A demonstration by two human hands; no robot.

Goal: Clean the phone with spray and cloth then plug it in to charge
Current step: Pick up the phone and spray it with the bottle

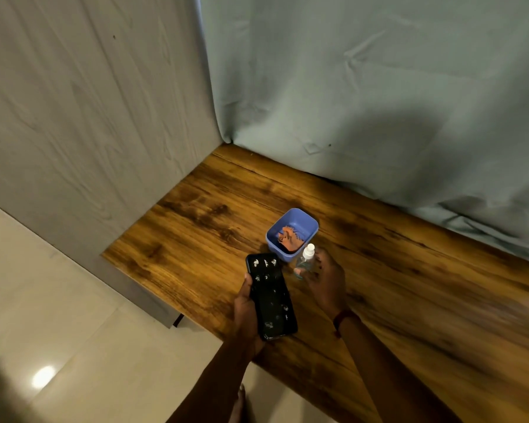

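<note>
A black phone with white smudges on its screen lies face up in my left hand, held above the near edge of the wooden table. My right hand wraps around a small clear spray bottle with a white cap, which stands upright on the table just right of the phone's top. Behind the bottle sits a blue plastic tub with an orange-brown cloth crumpled inside. No charger or cable is in view.
A pale green curtain hangs along the table's back edge and drapes onto it at the right. A grey wood-grain panel closes the left side. Glossy beige floor tiles lie below left.
</note>
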